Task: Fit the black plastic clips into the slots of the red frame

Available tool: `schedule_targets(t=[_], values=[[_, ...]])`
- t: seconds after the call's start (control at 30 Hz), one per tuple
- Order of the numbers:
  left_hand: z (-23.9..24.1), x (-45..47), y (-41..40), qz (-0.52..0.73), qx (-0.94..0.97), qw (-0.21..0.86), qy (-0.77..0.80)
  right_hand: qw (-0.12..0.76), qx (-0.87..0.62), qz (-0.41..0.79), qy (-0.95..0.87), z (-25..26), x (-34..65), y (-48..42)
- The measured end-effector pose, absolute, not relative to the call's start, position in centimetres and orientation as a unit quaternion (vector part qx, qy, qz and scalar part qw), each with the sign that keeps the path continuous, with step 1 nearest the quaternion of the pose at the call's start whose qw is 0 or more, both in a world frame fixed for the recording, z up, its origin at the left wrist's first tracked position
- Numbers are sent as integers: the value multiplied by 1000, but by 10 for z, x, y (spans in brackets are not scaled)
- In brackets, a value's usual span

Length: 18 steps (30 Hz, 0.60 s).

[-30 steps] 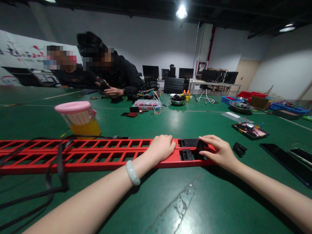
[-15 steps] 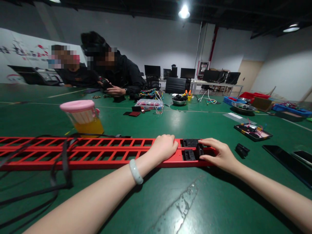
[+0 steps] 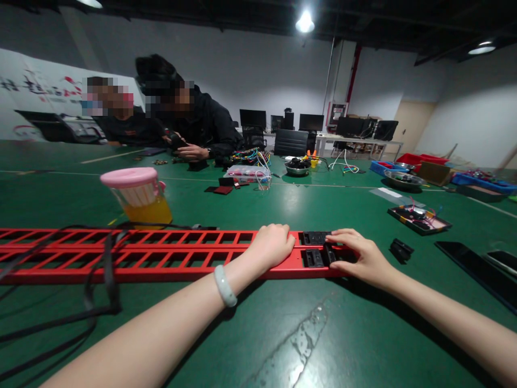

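A long red slotted frame point(image 3: 161, 276) lies across the table in front of me. My left hand point(image 3: 273, 245) is closed over its right part, the fingers curled round the middle and their tips hidden. My right hand point(image 3: 361, 256) pinches a small black plastic part point(image 3: 329, 255) between thumb and fingers, standing upright in the near row of slots. Just left of it, a black plastic insert point(image 3: 314, 258) sits in the frame, and another black insert point(image 3: 316, 237) fills the far row. A loose black plastic piece point(image 3: 401, 250) rests on the table right of my right hand.
Black straps point(image 3: 109, 269) cross the frame's left end. Behind it stands a pink-lidded jar point(image 3: 137, 196). A black tray with wires point(image 3: 420, 218) and a dark phone point(image 3: 476, 269) lie at right. Across the green table point(image 3: 194, 334), a co-worker's hands point(image 3: 194, 152) hold a dark object.
My right hand has shifted slightly left with the black plastic part, bringing it closer to the seated insert. My left hand stays on the frame.
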State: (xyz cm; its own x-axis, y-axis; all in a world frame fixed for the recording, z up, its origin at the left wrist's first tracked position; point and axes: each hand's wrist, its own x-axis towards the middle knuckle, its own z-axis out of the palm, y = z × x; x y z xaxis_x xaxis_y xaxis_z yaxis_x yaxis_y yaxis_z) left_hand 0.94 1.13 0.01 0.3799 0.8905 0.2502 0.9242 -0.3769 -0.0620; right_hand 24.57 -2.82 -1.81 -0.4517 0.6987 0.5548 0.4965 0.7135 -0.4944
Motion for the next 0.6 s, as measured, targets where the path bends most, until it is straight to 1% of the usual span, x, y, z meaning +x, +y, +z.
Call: schedule_targets(t=[0.6], values=[[2, 11, 11, -88, -823, 90, -554, 351, -373, 136, -848, -17, 245, -29]])
